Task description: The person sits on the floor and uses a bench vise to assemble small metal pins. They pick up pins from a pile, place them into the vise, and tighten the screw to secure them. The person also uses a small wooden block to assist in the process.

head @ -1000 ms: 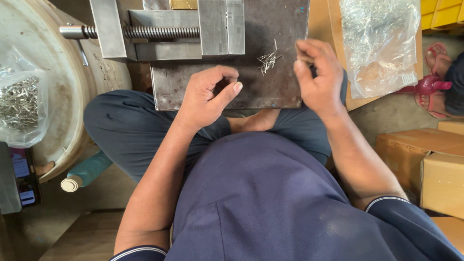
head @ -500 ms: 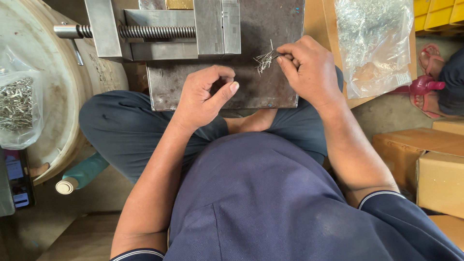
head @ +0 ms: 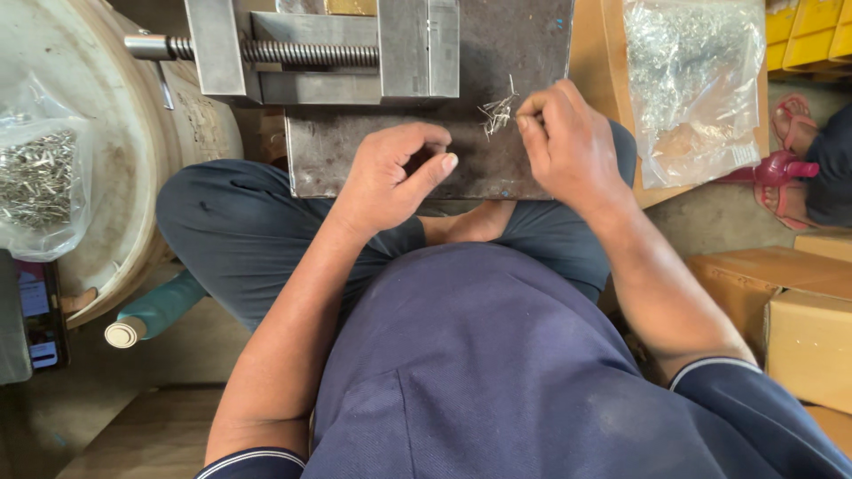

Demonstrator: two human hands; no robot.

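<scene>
Steel made up most of what we saw: a dark, worn plate (head: 497, 168) lay across our lap as a bench, and on its far left stood a grey vise (head: 337, 53) with its threaded screw running out to the left. To the left of that bulged a big pale drum (head: 133, 177) with a clear bag of small metal pieces (head: 35, 177) resting against it, and to the far right a second clear bag of bright metal bits (head: 692, 80) lay on a brown board; cardboard boxes (head: 790, 302) sat near right.

Our left hand (head: 390, 177) rested on the plate, loosely curled, thumb and forefinger rounded toward each other; we could not tell whether anything lay between them. Our right hand (head: 572, 142) was pinched shut, its fingertips gripping a small bundle of thin metal pins (head: 499, 111) that fanned out leftward just above the plate's far edge.

Against a second before, the right hand had slid from the plate's right part leftward and a little farther off, carrying the pins nearer the vise. The left hand had barely shifted. We judged the pins were being sorted or readied in the fingers.
</scene>
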